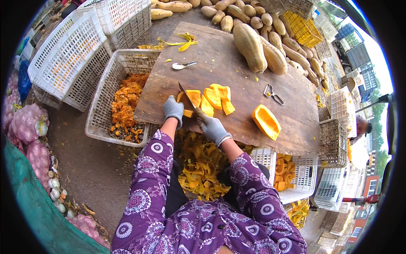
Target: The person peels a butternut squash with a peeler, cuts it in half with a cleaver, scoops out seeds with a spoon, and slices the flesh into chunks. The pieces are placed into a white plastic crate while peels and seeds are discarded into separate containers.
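Note:
My gloved right hand [214, 129] grips the wooden handle of a kitchen knife [187, 95]. The blade lies across a peeled pumpkin piece [194, 97] near the board's front edge. My left hand [173, 109], also gloved, steadies that piece from its left side, fingertips partly hidden. Just right of the blade, several cut orange pumpkin chunks [213, 97] sit close together. Farther right rests a peeled, hollowed pumpkin half [266, 122], cavity upward. Under all of these is a worn wooden board [241, 127].
A peeler [273, 94], a spoon [184, 65] and peel strips [184, 42] lie on the board, with two whole pumpkins [250, 47] at its back. Left stands a crate of pulp [92, 122]; lower right, a crate of chunks [306, 177]. Peelings [203, 165] are heaped below.

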Motion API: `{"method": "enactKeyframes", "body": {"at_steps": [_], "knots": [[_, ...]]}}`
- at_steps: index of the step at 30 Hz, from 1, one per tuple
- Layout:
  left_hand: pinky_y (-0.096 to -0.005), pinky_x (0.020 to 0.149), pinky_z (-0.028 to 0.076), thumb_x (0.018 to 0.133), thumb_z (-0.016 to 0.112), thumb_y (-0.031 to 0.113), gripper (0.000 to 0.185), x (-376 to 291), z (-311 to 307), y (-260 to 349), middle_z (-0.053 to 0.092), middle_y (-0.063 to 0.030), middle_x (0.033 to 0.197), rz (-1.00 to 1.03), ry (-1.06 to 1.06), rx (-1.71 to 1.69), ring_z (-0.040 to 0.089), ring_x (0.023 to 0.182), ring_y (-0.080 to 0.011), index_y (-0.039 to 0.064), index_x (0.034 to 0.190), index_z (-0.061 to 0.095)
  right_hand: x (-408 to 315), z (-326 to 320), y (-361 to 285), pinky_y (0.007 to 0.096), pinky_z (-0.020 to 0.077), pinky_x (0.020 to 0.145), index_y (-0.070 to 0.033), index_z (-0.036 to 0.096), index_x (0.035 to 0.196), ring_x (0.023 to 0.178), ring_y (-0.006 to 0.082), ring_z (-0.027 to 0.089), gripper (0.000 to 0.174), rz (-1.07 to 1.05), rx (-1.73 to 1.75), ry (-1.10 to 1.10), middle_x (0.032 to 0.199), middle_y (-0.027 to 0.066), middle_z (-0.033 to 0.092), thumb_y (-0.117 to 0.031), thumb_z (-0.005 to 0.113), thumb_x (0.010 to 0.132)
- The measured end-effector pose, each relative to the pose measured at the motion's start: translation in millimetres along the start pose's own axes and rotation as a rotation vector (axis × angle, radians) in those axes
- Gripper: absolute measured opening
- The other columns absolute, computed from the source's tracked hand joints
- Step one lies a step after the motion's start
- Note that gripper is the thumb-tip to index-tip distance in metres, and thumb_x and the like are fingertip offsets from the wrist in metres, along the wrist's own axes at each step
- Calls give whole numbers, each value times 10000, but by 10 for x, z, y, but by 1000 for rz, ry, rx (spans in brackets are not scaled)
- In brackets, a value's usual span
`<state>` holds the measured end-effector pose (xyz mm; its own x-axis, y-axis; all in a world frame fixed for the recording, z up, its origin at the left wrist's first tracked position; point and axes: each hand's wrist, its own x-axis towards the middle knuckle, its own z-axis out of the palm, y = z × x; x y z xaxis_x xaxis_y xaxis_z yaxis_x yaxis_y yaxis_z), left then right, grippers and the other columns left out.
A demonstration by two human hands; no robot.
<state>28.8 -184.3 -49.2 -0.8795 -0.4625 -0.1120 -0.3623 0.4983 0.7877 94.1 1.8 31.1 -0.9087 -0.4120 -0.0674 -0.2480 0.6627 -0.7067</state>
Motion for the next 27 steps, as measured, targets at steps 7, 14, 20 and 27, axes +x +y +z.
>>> {"method": "enactKeyframes", "body": {"at_steps": [7,14,20,27], "knots": [[-449,846,522,782,692,148,320,-18,41,-46,677,-253,1010,48,-33,-35,652,983,-409,-9,1050,614,-15,113,175,481,514,812,-185,449,1442,927,430,639,515,50,15,75,1005,267,659,-173,531,935],[-439,907,501,801,689,144,437,-203,198,154,606,-258,1161,119,11,22,608,1048,-415,23,1202,565,-456,-447,21,306,513,800,-162,445,1461,825,178,647,530,53,350,282,882,157,663,-93,568,951],[-405,1033,433,805,708,107,652,-270,504,400,525,-241,1273,198,52,-50,528,1198,-379,10,1387,432,-659,-997,-59,183,415,496,-162,388,1505,551,20,417,534,251,822,440,795,-32,488,-47,492,994],[-438,1032,423,846,671,161,592,-381,1169,652,525,-249,1313,302,264,-182,513,1222,-396,34,1382,452,-928,-1395,6,195,425,466,-134,388,1500,497,27,437,504,203,803,602,755,-6,528,-104,501,1009]]}}
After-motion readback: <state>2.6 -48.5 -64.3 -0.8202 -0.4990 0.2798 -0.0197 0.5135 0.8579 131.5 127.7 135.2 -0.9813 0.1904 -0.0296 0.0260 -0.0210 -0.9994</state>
